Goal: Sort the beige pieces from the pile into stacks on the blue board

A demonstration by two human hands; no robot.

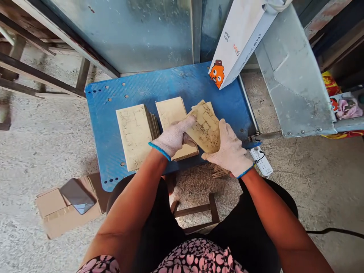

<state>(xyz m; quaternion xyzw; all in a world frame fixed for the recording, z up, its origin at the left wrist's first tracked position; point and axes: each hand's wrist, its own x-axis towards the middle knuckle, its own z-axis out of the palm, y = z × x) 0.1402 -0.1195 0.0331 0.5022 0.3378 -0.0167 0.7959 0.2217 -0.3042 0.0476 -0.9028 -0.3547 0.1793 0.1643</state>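
Left hand [176,135] and right hand [231,151] hold a board [205,127] pointing lengthwise forward-left.

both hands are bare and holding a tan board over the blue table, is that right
Not quite: the hands aren't bare. The head view shows the left hand and right hand in pale gloves, holding a tan board over the blue table.
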